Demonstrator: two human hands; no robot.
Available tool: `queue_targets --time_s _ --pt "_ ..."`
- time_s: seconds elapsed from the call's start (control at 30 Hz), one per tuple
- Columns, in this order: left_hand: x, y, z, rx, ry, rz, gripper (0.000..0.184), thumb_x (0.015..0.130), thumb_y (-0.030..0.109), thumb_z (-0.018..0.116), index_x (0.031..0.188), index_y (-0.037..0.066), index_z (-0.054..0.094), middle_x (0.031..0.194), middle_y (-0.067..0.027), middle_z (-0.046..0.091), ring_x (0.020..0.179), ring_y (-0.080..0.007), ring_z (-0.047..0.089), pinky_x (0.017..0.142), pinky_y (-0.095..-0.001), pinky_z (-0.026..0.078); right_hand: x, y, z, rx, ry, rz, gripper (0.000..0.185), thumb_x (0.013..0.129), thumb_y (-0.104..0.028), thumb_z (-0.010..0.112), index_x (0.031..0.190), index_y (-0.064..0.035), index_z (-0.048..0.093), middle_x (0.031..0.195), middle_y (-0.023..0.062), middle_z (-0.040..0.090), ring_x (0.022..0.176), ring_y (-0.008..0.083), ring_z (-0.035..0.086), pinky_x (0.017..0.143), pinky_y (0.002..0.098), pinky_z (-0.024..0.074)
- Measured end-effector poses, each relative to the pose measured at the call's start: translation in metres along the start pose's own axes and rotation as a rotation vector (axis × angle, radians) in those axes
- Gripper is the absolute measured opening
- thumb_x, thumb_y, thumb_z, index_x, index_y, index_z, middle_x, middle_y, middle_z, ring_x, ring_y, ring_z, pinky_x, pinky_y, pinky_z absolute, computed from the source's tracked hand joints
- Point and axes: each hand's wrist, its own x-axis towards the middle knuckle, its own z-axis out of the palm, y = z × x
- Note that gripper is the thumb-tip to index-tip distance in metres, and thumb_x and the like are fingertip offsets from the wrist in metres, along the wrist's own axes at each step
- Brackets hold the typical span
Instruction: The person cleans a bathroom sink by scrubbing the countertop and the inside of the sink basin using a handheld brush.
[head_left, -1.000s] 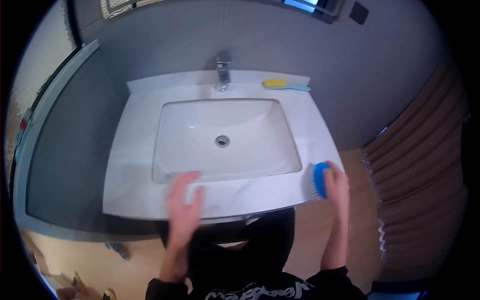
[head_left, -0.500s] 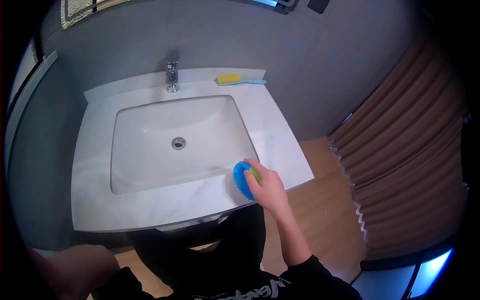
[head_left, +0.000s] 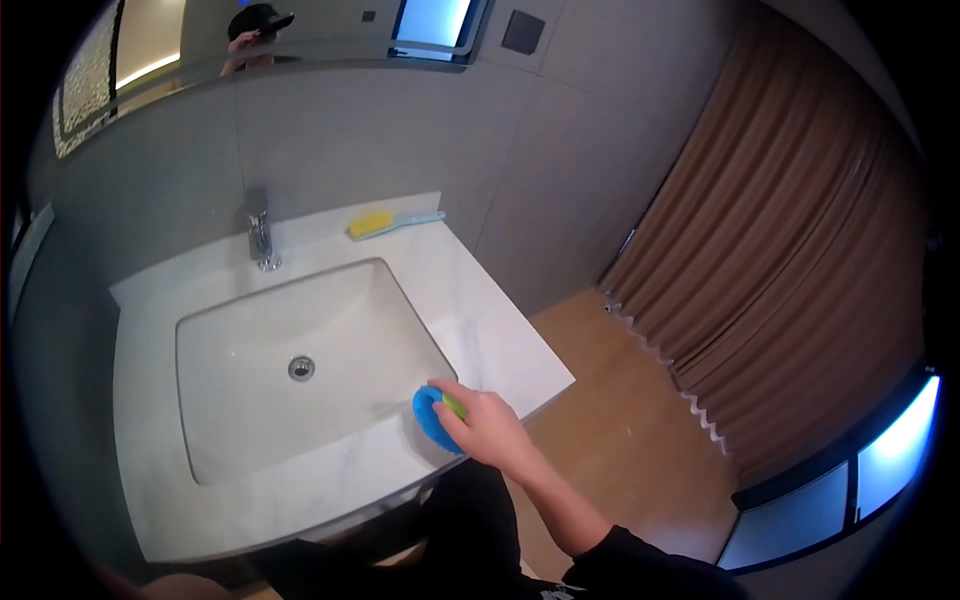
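Note:
My right hand (head_left: 482, 422) is closed around the green grip of a round blue scrubbing brush (head_left: 430, 415). The brush is held at the front right corner of the sink basin (head_left: 330, 310), by the white countertop (head_left: 480, 340); whether it touches the surface is hard to tell. Only a bit of my left arm (head_left: 185, 587) shows at the bottom edge, and the left hand itself is outside the direct view. A small reflection shows a hand raised near a dark cap.
A chrome faucet (head_left: 261, 238) stands behind the basin, with a drain (head_left: 301, 368) in its floor. A yellow-headed brush with a pale blue handle (head_left: 395, 223) lies at the back right. A mirror (head_left: 330, 75) hangs above; a brown pleated curtain (head_left: 770, 240) is at right.
The view has tilted up and turned right, so the sink sits lower and further left, and more mirror shows. My right hand still holds the blue brush at the basin's corner.

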Motion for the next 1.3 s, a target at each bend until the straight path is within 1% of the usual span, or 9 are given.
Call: queue_targets --time_s 0.27,0.37,0.43,0.73,0.9,1.0,1.07,1.13,1.3 --pt "-0.003 -0.005 0.003 -0.007 -0.06 -0.008 0.051 0.094 0.025 0.056 0.139 0.011 0.036 0.133 -0.0107 0.048 0.119 -0.0229 0.048 0.107 -0.0439 0.034 -0.003 0.002 -0.004 -0.01 -0.014 0.026 0.036 0.097 -0.031 0.056 0.128 -0.014 0.064 0.084 0.0196 0.071 0.082 0.0425 0.067 0.075 0.0498 0.053" --pt "-0.004 -0.004 0.003 -0.021 -0.079 -0.002 0.051 0.094 0.024 0.056 0.139 0.011 0.037 0.132 -0.0107 0.048 0.118 -0.0227 0.049 0.106 -0.0435 0.035 -0.005 0.007 0.001 0.001 0.041 -0.032 0.036 0.096 -0.031 0.056 0.127 -0.0142 0.064 0.085 0.0196 0.071 0.083 0.0426 0.067 0.076 0.0501 0.0529" --pt "-0.003 -0.003 0.002 -0.031 -0.09 0.005 0.05 0.094 0.024 0.057 0.139 0.011 0.037 0.132 -0.0108 0.048 0.118 -0.0226 0.049 0.106 -0.0432 0.035 -0.004 0.009 0.0 0.006 0.061 -0.065 0.038 0.096 -0.031 0.057 0.129 -0.0141 0.065 0.077 0.0227 0.067 0.074 0.0423 0.066 0.071 0.0456 0.0525" --pt "-0.008 -0.004 0.001 -0.07 -0.116 0.04 0.05 0.093 0.023 0.057 0.138 0.011 0.038 0.13 -0.0108 0.049 0.116 -0.0219 0.05 0.106 -0.042 0.036 -0.005 0.02 0.0 -0.011 0.067 -0.032 0.041 0.096 -0.035 0.056 0.13 -0.0144 0.064 0.08 0.022 0.069 0.077 0.0416 0.067 0.073 0.0455 0.053" --pt "-0.008 -0.009 -0.005 -0.099 -0.157 0.054 0.049 0.093 0.022 0.057 0.138 0.011 0.039 0.129 -0.0108 0.05 0.116 -0.0216 0.05 0.106 -0.0413 0.036 -0.007 0.013 -0.006 0.034 0.057 0.003 0.04 0.095 -0.034 0.058 0.129 -0.0145 0.065 0.071 0.0187 0.067 0.064 0.0367 0.065 0.065 0.0422 0.0522" --pt "-0.007 -0.01 -0.009 -0.113 -0.169 0.069 0.049 0.093 0.022 0.057 0.137 0.011 0.039 0.128 -0.0108 0.05 0.115 -0.0214 0.051 0.106 -0.0409 0.036 -0.006 0.013 -0.01 0.029 0.061 0.025 0.039 0.095 -0.032 0.057 0.128 -0.0136 0.066 0.071 0.0184 0.066 0.064 0.0356 0.066 0.066 0.0417 0.0524" --pt "-0.007 -0.011 -0.012 -0.124 -0.171 0.082 0.049 0.093 0.022 0.058 0.137 0.011 0.039 0.128 -0.0108 0.05 0.115 -0.0212 0.051 0.106 -0.0406 0.036 -0.003 0.014 -0.013 0.026 0.083 0.046 0.038 0.095 -0.031 0.056 0.125 -0.0123 0.067 0.073 0.0186 0.067 0.067 0.0352 0.067 0.068 0.0418 0.053" --pt "-0.006 -0.012 -0.016 -0.153 -0.188 0.106 0.049 0.093 0.021 0.058 0.137 0.011 0.04 0.128 -0.0109 0.051 0.114 -0.0211 0.051 0.106 -0.0404 0.037 -0.005 0.018 -0.017 -0.022 0.112 0.087 0.035 0.093 -0.031 0.055 0.121 -0.0141 0.068 0.088 0.0197 0.071 0.084 0.0416 0.067 0.076 0.0483 0.0533" --pt "0.009 -0.008 -0.047 -0.318 -0.302 0.366 0.048 0.093 0.021 0.058 0.137 0.011 0.04 0.127 -0.0109 0.051 0.114 -0.0207 0.051 0.106 -0.0397 0.037 -0.002 0.034 -0.027 -0.024 0.175 0.096 0.035 0.093 -0.03 0.054 0.12 -0.013 0.068 0.089 0.0199 0.071 0.085 0.0424 0.067 0.076 0.0491 0.0535"
